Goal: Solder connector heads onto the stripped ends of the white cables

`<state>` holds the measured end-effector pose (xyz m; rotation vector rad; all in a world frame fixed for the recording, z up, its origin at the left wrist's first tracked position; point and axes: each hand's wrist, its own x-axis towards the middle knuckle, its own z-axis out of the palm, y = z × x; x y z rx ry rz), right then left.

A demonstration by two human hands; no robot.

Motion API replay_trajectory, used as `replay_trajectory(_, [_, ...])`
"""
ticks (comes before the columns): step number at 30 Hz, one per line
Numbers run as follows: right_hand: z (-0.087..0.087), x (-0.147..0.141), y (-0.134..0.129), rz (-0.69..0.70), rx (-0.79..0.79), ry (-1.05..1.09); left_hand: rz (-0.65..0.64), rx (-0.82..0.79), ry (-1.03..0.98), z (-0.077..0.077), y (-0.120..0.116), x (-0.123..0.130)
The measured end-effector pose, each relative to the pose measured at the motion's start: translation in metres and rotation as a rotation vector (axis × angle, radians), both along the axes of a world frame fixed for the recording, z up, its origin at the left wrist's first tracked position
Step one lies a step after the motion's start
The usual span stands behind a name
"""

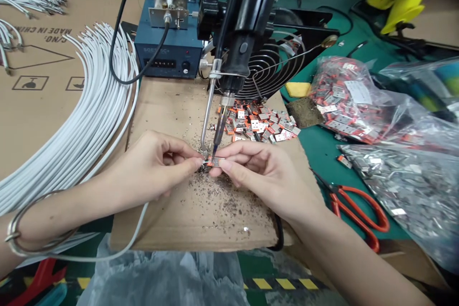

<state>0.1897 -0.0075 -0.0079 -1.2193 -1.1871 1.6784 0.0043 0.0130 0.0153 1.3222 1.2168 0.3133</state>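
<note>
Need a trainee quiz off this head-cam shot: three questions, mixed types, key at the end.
1. Multiple choice: what is the right hand pinching?
A) Red-handled cutters
B) A small metal-and-red USB connector
C) A yellow sponge

2. True or false: in the picture, the white cable bundle lies to the left of the blue control box.

3. Short answer: which tool points its tip down at the connector?

Key: 1. B; 2. True; 3. The soldering iron.
</note>
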Motion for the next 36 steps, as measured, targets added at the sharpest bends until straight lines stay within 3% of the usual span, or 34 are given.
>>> replay_trajectory(16, [0.0003, 0.0027, -0.0009, 0.037, -0.016, 0.017, 0.098, 0.012, -0.041, -0.0005, -0.0101, 0.0012])
replay_trajectory(36, [-0.0007, -0.0016, -0.0006, 0.013, 0.01, -0.023, 0.031, 0.0, 0.075, 0.0002, -0.0057, 0.0014])
